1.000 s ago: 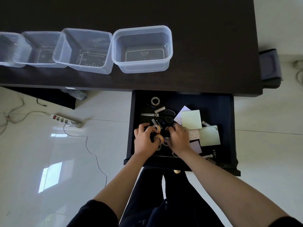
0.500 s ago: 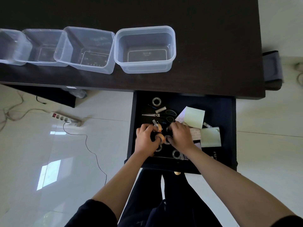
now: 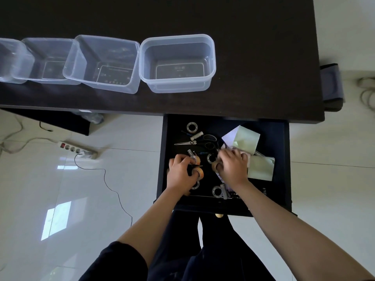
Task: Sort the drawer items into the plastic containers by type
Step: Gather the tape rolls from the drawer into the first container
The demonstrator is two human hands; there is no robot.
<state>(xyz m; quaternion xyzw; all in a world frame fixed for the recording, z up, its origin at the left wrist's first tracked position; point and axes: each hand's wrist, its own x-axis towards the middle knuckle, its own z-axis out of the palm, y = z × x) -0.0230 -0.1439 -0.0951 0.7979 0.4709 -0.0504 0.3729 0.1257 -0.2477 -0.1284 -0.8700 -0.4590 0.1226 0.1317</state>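
Note:
The open black drawer (image 3: 281, 151) holds tape rolls, scissors (image 3: 194, 141), batteries and pale green sticky notes (image 3: 246, 139). My left hand (image 3: 180, 174) is closed around tan tape rolls (image 3: 197, 171) at the drawer's front left. My right hand (image 3: 233, 167) grips another tan tape roll (image 3: 215, 166) near the middle. Loose rolls lie at the back (image 3: 192, 126), between my hands (image 3: 211, 158) and near the front (image 3: 217, 192). Several clear plastic containers stand in a row on the dark desk; the nearest container (image 3: 177, 63) is right behind the drawer.
A second container (image 3: 102, 63) and two more stretch to the left along the desk (image 3: 263, 57). A white power strip (image 3: 78, 149) with its cable lies on the tiled floor at left. A dark bag (image 3: 331, 86) hangs off the desk's right end.
My hands have drawn apart, each taking tape rolls with it; the right hand moved right and pushed the sticky notes up toward the back.

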